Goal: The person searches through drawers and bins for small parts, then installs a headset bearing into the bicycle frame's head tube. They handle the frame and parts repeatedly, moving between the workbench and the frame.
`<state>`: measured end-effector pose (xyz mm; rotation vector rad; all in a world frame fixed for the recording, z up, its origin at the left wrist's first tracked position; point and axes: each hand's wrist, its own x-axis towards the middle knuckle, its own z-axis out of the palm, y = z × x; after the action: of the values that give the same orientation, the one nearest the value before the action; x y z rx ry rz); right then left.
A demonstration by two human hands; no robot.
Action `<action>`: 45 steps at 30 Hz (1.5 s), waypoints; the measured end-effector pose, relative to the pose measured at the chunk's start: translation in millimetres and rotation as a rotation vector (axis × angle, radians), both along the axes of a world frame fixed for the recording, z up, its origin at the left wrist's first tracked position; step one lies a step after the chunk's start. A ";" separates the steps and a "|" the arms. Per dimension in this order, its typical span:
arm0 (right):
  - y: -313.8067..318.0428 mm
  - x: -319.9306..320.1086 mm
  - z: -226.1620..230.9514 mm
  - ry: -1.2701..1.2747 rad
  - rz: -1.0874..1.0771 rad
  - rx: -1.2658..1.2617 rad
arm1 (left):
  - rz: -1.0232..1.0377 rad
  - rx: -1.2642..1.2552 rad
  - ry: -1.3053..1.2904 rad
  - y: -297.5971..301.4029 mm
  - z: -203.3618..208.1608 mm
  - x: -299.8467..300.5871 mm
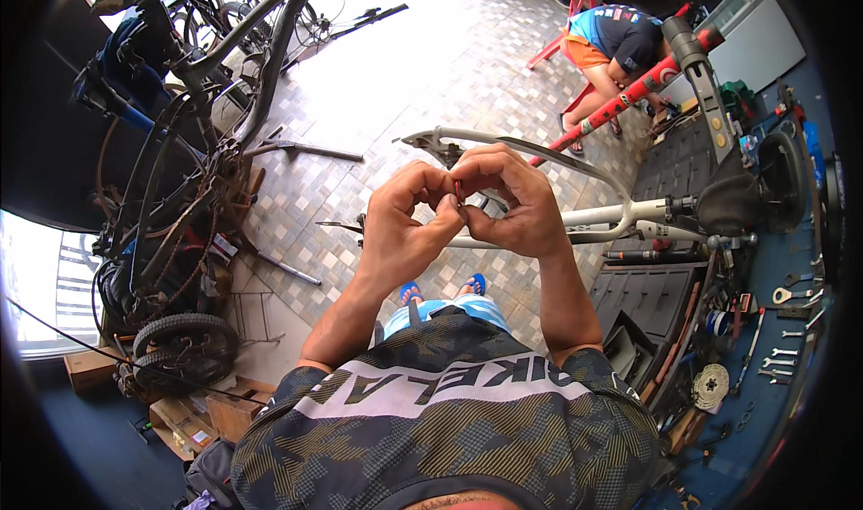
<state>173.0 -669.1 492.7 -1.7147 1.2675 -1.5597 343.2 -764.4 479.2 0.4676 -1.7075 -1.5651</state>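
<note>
Tiled workshop floor [306, 195] filled the middle of the head view; bicycles [193, 141] crowded its left edge, black drawer units [652, 290] and a blue tool wall [764, 429] its right edge. Near the floor's far right corner a co-worker [620, 42] sat bent over, well apart from the wearer.

Left hand [404, 213] and right hand [517, 204] were up in front of the chest, fingers curled, fingertips meeting in a narrow pinch. Between them: a small, thin red piece [458, 191], mostly hidden; exact kind, can't tell. Its visible long axis ran roughly away from the wearer, crosswise to the line joining the hands. It lay to the right of the left hand and to the left of the right one, neither clearly nearer; which carried more of the grip, couldn't tell. A pale bike frame [598, 215] extended behind and below the hands, toward the drawer units.
</note>
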 end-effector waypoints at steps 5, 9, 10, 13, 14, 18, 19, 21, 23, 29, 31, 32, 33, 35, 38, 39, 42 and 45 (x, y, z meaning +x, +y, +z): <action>-3.6 2.3 -1.0 0.016 -0.034 -0.005 | -0.002 0.040 -0.006 -1.7 -0.9 1.2; -5.2 7.0 5.9 0.179 -0.134 -0.069 | -0.001 0.081 0.024 -1.9 0.6 2.2; -5.1 9.0 9.3 0.215 -0.158 -0.078 | 0.008 0.060 0.030 -3.6 -1.4 3.0; -4.3 10.6 11.9 0.276 -0.202 -0.108 | 0.033 0.016 0.010 -3.7 1.5 3.8; -4.2 10.7 12.2 0.290 -0.211 -0.119 | 0.042 0.005 -0.002 -3.6 2.9 3.8; -4.0 12.1 15.8 0.390 -0.260 -0.169 | 0.105 -0.140 0.003 -3.8 2.8 2.7; -4.5 12.8 17.2 0.432 -0.281 -0.190 | 0.117 -0.149 0.004 -3.4 3.2 2.4; -4.8 14.3 18.0 0.482 -0.313 -0.207 | 0.139 -0.171 -0.002 -3.1 4.3 2.0; -4.3 16.2 17.1 0.499 -0.335 -0.200 | 0.162 -0.196 -0.015 -3.3 4.8 1.9; -4.8 13.7 19.7 0.376 -0.276 -0.161 | 0.064 -0.048 0.053 -8.8 -5.2 4.1; -3.4 13.4 12.6 0.054 -0.221 -0.099 | -0.045 0.219 0.107 -9.8 -1.3 7.6; -3.1 13.0 8.3 -0.107 -0.191 -0.069 | -0.098 0.352 0.133 -10.9 0.2 9.8; -2.1 9.3 5.5 -0.210 -0.123 -0.058 | -0.135 0.337 0.172 -14.6 -3.1 10.3; 0.8 3.5 2.1 -0.441 -0.057 -0.012 | -0.178 0.373 0.199 -17.6 -5.3 11.0; -2.5 -3.9 -7.5 -0.756 0.099 -0.042 | -0.241 0.443 0.231 -21.0 -5.3 13.5; -2.5 -2.8 -6.9 -0.886 0.147 -0.034 | -0.260 0.469 0.240 -21.6 -5.4 14.2; -0.5 0.1 -8.5 -1.067 0.188 0.016 | -0.251 0.465 0.252 -21.4 -6.9 14.2; 1.5 -3.3 -17.9 -0.967 0.163 0.097 | -0.178 0.381 0.209 -16.5 -5.5 12.9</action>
<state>169.7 -667.7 474.8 -0.7559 0.6562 -1.8195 356.1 -781.0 473.6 0.3301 -1.3250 -2.0062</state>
